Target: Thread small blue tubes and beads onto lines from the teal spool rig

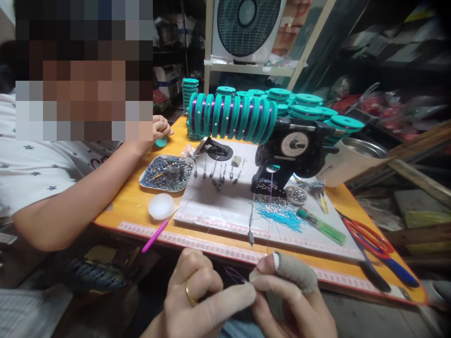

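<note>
My left hand (206, 298), with a ring on one finger, is curled shut in front of the table edge. Its extended finger, in a pale finger cover, meets the fingertips of my right hand (294, 303). The right hand pinches thin purple fishing line (235, 275), and a small loop of it stands out between the hands. A grey wrap covers one right finger. Just beyond lies a lead sinker (250, 237) on the white board (218, 211). Behind it, teal spools (232, 117) wound with purple line sit on a black winding machine (294, 143).
Left of the board are a tray of sinkers (141, 180), a white round lid (161, 206) and a pink-handled tool (155, 236). Blue tubes (282, 216), a green cutter (322, 226) and red-handled scissors (368, 237) lie right. Another person's hand (162, 126) rests at the table's far left.
</note>
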`<action>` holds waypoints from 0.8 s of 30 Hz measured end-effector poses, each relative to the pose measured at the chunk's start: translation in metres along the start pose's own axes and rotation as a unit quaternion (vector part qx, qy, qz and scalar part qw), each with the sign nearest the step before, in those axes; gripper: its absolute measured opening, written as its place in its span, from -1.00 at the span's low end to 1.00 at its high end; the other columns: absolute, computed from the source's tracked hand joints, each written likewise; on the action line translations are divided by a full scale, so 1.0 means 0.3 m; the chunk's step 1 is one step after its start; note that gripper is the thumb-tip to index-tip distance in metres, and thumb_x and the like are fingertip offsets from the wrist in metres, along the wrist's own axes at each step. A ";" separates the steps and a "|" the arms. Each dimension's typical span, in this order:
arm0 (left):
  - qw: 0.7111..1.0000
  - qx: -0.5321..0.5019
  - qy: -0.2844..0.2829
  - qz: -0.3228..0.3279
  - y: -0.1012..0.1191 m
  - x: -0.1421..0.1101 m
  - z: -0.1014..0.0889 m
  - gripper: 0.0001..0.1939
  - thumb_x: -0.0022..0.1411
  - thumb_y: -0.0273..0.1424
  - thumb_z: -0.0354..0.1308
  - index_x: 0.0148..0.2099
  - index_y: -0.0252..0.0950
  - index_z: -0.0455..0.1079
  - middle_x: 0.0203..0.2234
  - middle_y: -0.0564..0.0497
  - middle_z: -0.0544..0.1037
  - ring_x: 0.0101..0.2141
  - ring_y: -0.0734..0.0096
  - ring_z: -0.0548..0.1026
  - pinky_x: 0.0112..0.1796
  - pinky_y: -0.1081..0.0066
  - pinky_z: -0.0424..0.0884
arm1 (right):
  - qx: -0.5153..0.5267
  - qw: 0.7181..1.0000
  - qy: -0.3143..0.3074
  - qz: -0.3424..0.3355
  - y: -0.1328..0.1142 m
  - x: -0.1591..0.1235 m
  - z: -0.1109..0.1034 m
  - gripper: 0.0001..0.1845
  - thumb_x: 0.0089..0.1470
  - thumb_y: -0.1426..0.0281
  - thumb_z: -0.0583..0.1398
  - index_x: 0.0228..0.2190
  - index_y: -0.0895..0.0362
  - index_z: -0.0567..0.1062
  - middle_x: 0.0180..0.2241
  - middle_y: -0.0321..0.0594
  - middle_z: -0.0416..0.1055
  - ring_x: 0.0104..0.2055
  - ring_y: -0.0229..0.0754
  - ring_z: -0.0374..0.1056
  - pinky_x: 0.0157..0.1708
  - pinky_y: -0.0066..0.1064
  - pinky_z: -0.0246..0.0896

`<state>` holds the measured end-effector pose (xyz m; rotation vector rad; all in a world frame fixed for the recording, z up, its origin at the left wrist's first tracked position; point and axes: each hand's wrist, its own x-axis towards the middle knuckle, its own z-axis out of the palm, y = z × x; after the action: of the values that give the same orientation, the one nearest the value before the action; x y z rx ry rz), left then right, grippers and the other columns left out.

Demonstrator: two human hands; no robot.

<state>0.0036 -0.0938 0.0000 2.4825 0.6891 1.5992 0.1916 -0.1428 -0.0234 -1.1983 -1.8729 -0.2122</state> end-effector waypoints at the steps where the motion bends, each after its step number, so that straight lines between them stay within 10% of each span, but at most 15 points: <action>1: 1.000 -0.005 0.006 -0.004 0.000 0.004 0.004 -0.78 0.43 -0.53 0.11 -0.13 -0.31 0.60 -0.63 0.12 0.26 -0.48 0.45 0.25 -0.43 0.41 0.23 | 0.004 1.000 -0.002 -0.001 0.001 0.001 -0.002 -0.83 0.16 0.50 0.25 -0.19 0.06 0.48 -0.16 -0.18 0.42 -0.16 -0.27 0.49 -0.16 -0.61 0.48; 14: 0.984 -0.135 0.054 -0.100 -0.014 -0.052 0.044 -0.84 0.34 -0.48 0.24 -0.16 -0.16 0.64 -0.35 0.01 0.39 -0.34 0.42 0.37 -0.34 0.40 0.35 | 0.083 0.996 0.008 0.032 -0.009 0.004 0.014 -0.76 0.15 0.58 0.23 -0.17 0.06 0.45 -0.12 -0.19 0.32 -0.08 -0.28 0.37 -0.01 -0.63 0.37; 17: 0.917 -0.303 0.057 -0.252 -0.007 -0.042 0.052 -0.86 0.24 -0.48 0.35 -0.26 -0.09 0.65 -0.04 0.00 0.53 -0.19 0.40 0.50 -0.20 0.44 0.43 | 0.138 0.989 0.010 0.061 -0.021 0.021 0.013 -0.74 0.13 0.64 0.20 -0.19 0.07 0.44 -0.14 -0.22 0.32 -0.11 -0.29 0.36 -0.05 -0.59 0.38; 21: 0.774 -0.497 0.009 -0.392 -0.004 -0.018 0.053 -0.90 0.18 -0.43 0.41 -0.31 -0.06 0.67 -0.41 0.08 0.62 -0.36 0.48 0.52 -0.31 0.53 0.43 | 0.206 0.976 -0.020 0.069 -0.028 0.057 -0.005 -0.75 0.13 0.64 0.17 -0.23 0.08 0.43 -0.20 -0.24 0.32 -0.13 -0.28 0.35 -0.05 -0.54 0.39; 24: 0.734 -0.537 -0.002 -0.415 -0.015 -0.004 0.037 -0.96 0.15 -0.39 0.44 -0.34 -0.12 0.68 -0.52 0.09 0.56 -0.43 0.53 0.47 -0.34 0.56 0.40 | 0.221 0.973 -0.052 0.028 -0.033 0.087 -0.023 -0.73 0.08 0.67 0.17 -0.22 0.10 0.44 -0.21 -0.25 0.35 -0.15 -0.31 0.38 -0.03 -0.62 0.36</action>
<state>0.0115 -0.0885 -0.0074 1.0653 0.4959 1.0805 0.1838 -0.1346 0.0031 -0.9641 -1.8453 0.2935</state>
